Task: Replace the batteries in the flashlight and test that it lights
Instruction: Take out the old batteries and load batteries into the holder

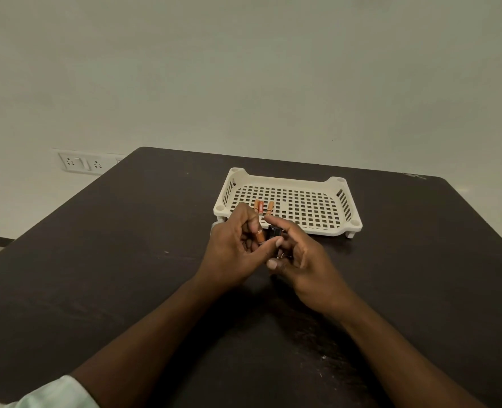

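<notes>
Both hands meet above the dark table, just in front of the white perforated tray.

The left hand has its fingers curled, and its grip is closed on an orange battery, which is pinched near the fingertips and stands roughly upright, tilted a little. The left thumb reaches across toward the right hand and touches the black object held there.

The right hand is closed around a small black flashlight, with the fingers wrapped over most of its body, so only the dark top end and a sliver lower down show between the fingers. How much of the flashlight is open, or whether a cap is off, cannot be told from this view. The battery sits just beside the flashlight's exposed end, possibly touching it.

Inside the tray, at its near left corner, lie more orange batteries (two side by side, and a third a little to their right), all partly hidden behind the left hand's knuckles. The rest of the tray's grid floor shows bare.

Both forearms stretch in from the bottom edge, and a pale sleeve shows at the lower left. On the wall behind the table's left corner there is a white socket panel.
</notes>
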